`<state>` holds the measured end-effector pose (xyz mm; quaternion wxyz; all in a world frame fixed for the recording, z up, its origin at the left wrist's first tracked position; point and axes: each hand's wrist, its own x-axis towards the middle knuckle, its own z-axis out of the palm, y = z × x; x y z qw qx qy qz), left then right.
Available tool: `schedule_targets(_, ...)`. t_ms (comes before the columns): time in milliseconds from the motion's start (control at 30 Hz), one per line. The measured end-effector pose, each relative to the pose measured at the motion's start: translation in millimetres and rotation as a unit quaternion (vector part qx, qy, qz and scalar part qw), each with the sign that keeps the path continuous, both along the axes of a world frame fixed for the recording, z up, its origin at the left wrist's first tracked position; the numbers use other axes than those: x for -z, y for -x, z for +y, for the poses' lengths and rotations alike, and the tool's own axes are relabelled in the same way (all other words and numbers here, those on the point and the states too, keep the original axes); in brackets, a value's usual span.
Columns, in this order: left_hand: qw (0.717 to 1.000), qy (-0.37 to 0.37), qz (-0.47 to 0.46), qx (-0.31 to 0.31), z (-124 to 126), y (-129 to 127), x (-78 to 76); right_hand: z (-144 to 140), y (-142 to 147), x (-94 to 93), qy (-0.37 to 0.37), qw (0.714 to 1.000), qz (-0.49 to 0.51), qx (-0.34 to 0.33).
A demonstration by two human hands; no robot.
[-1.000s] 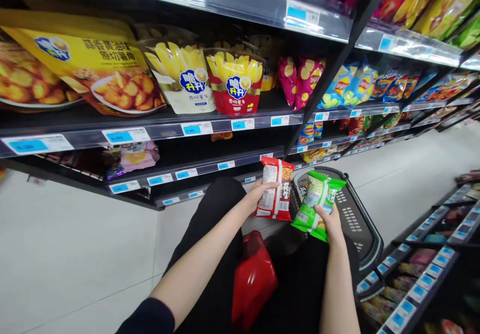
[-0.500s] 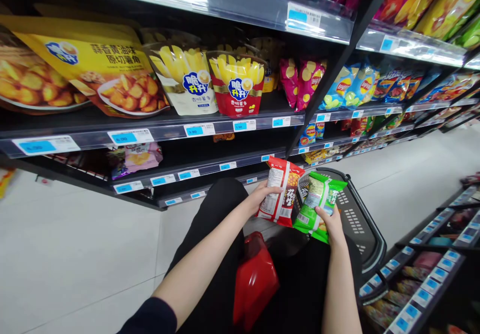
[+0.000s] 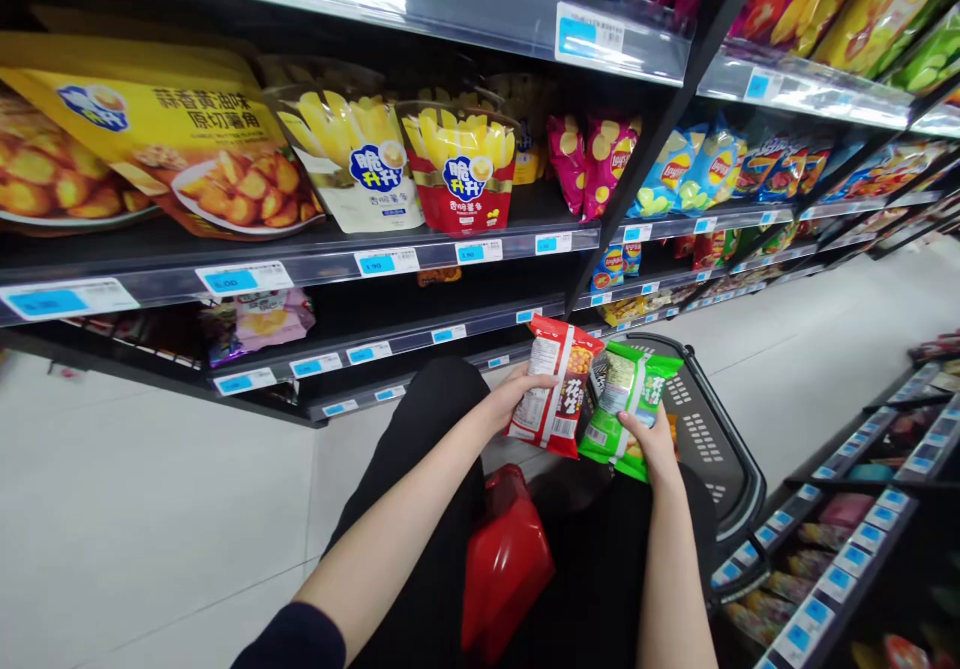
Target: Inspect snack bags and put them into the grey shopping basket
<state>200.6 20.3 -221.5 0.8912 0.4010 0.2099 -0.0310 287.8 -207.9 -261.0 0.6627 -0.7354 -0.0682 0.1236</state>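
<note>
My left hand point(image 3: 517, 396) is closed on the left edge of a red snack bag point(image 3: 553, 387), thumb across its front. With its thumb on the front, my right hand point(image 3: 651, 437) grips a green snack bag point(image 3: 619, 404) by its lower right side. Both bags are held side by side above my knees, their printed backs with white seam strips and barcodes facing me. Their inner edges meet or nearly meet. Behind the green bag, a dark shopping basket point(image 3: 731, 439) with slotted walls is partly hidden.
Shelves ahead carry yellow potato-wedge bags point(image 3: 217, 139), a red fries pouch point(image 3: 461, 174) and blue chip bags point(image 3: 682, 169). A lower shelf holds a pink bag point(image 3: 274, 324). Between my legs is a glossy red object point(image 3: 506, 569). Another rack point(image 3: 840, 569) stands at right.
The view has shifted slightly, so shelves, bags and hands sit a little further left. Both hands keep their hold on the two bags.
</note>
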Motion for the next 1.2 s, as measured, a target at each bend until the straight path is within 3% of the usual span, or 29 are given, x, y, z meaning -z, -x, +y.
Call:
schedule_targets(267, 1.0, 0.004, -0.001, 0.007, -2, -1, -1.3, 1, 1, -3.0, 0.033, 0.999, -0.007, -0.01)
schedule_targets(400, 1.0, 0.005, 0.004, 0.007, -2, -1, -0.5, 2, 2, -3.2, 0.094, 0.995, -0.023, -0.01)
schedule_targets(567, 1.0, 0.005, 0.002, 0.005, -2, -1, -0.4, 7, 6, 1.0, 0.23, 0.972, -0.048, -0.011)
schedule_targets(867, 1.0, 0.011, -0.002, -0.002, -2, 0, -2.6, 13, 3, 7.0, 0.294, 0.954, -0.062, -0.003)
schedule_targets(933, 1.0, 0.012, 0.0, -0.005, -2, 1, -3.6, 13, 2, 7.5, 0.263, 0.963, -0.056, 0.014)
schedule_targets(1033, 1.0, 0.022, 0.004, -0.012, -1, 1, -5.1, 10, -1, 8.0, 0.105, 0.993, 0.022, 0.052)
schedule_targets(1100, 0.999, 0.03, 0.006, -0.014, 0, 2, -5.9, 6, -2, 7.8, -0.017, 0.993, 0.085, 0.077)
schedule_targets(1200, 0.999, 0.039, 0.004, -0.013, 1, 2, -6.6, -1, -2, 4.9, -0.127, 0.981, 0.122, 0.079)
